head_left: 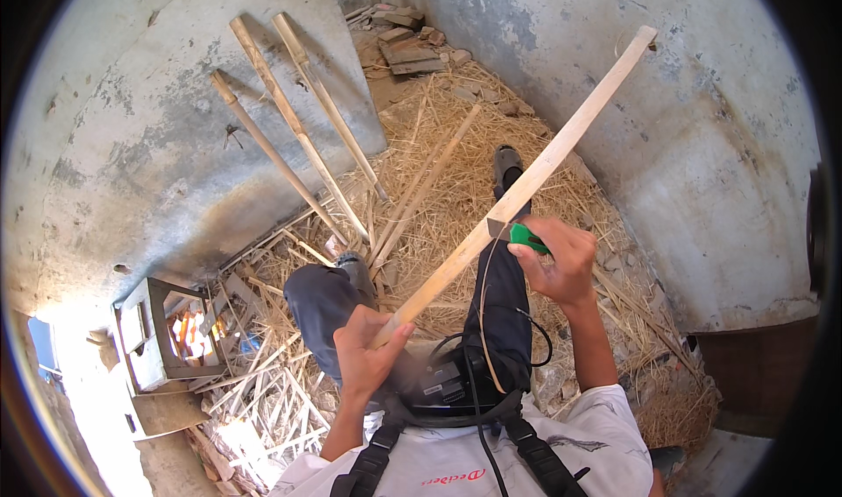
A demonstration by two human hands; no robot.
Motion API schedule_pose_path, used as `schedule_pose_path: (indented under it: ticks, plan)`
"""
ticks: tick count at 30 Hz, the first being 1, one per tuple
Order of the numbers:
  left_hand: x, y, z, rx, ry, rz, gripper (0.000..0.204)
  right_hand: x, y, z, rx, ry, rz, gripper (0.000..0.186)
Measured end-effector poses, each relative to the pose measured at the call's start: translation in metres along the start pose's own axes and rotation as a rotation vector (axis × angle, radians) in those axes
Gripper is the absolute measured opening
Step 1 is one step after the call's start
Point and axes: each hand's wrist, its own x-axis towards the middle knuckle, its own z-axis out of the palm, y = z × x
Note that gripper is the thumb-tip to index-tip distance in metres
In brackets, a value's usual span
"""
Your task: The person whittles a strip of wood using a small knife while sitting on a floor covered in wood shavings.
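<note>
A long pale bamboo or wooden stick (561,146) runs slantwise from my lap up toward the wall at the far right. My left hand (367,353) is closed round its near end. In my right hand (563,262) is a green-handled knife (528,237), its dark blade lying across the stick near the middle. A thin, long shaving (481,326) curls down from the blade toward my lap. The far end of the stick is close to the wall; whether it touches I cannot tell.
Several poles (289,111) lean on the left wall (175,146). Straw (456,177) and loose strips cover the floor. A wooden frame box (158,339) stands at the left. Bricks and boards (410,54) lie at the back. A black cable (548,343) loops by my lap.
</note>
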Motion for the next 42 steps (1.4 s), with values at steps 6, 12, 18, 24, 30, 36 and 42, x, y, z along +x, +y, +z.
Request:
schedule_pose_path:
  ticks: [6, 12, 18, 24, 30, 36, 42]
  plan:
    - [-0.003, -0.002, -0.009, -0.009, -0.046, -0.072, 0.026, -0.003, 0.008, 0.007, -0.031, -0.016, -0.016, 0.027]
    - [-0.009, -0.006, -0.021, 0.090, -0.136, -0.125, 0.019, -0.002, 0.041, 0.004, -0.109, 0.148, 0.068, 0.026]
    - [-0.025, -0.035, -0.059, 0.008, -0.080, -0.260, 0.021, 0.003, 0.131, -0.038, -0.205, 0.293, 0.485, 0.035]
    - [-0.018, -0.026, -0.065, 0.166, -0.121, -0.292, 0.021, 0.001, 0.156, -0.053, -0.328, 0.112, 0.658, 0.041]
    - [-0.002, -0.019, -0.035, -0.183, -0.314, -0.349, 0.024, -0.002, 0.100, -0.036, -0.187, 0.018, 0.567, 0.035]
    - [0.025, 0.009, 0.008, -0.075, -0.423, -0.112, 0.028, -0.003, 0.006, -0.014, 0.080, -0.120, 0.192, 0.028]
    - [0.034, 0.049, 0.030, -0.036, -0.372, -0.100, 0.029, 0.000, -0.040, -0.006, 0.112, -0.308, 0.015, 0.030]
